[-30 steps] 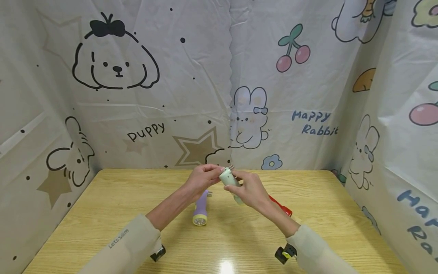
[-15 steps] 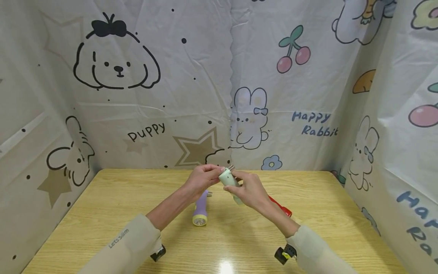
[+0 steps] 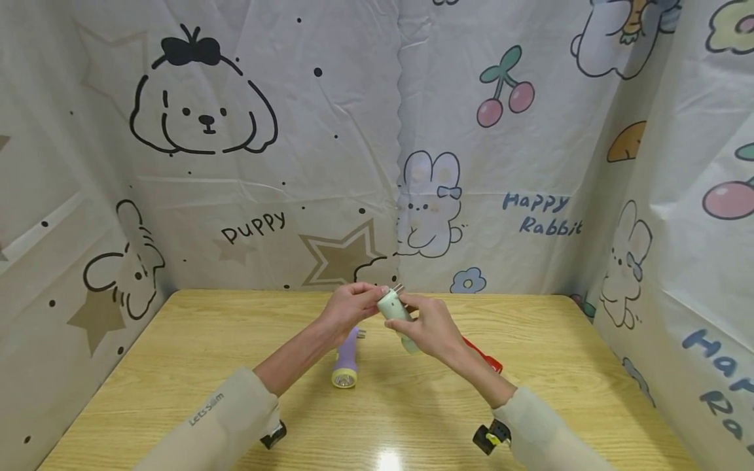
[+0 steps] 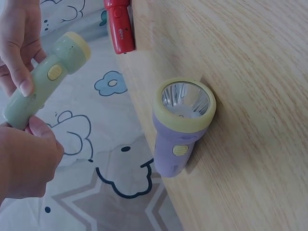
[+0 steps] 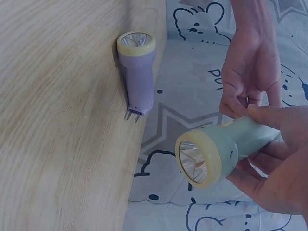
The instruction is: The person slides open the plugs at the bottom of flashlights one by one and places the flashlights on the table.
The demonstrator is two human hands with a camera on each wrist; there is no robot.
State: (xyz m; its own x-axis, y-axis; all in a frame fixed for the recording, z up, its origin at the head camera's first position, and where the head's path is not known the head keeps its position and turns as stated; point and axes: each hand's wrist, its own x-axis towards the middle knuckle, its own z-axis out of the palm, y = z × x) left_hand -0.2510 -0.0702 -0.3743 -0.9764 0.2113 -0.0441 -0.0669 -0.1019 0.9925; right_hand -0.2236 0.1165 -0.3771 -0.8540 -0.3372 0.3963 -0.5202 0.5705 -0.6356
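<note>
The green flashlight (image 3: 389, 305) is in the middle of the frame, slanting from its metal prongs (image 3: 398, 288) at upper left toward lower right. The right hand (image 3: 434, 327) curls round its body; the left hand (image 3: 350, 307), nearer the prongs, pinches that end.

The person's left forearm (image 3: 300, 358) and right forearm (image 3: 478, 373) slant inward, raised over the tabletop (image 3: 177, 392) toward its far edge, so the hands almost meet. The left hand (image 3: 349, 311) pinches between thumb and fingers. The right hand (image 3: 432, 329) grips, thumb on one side and fingers bent round the other.
</note>
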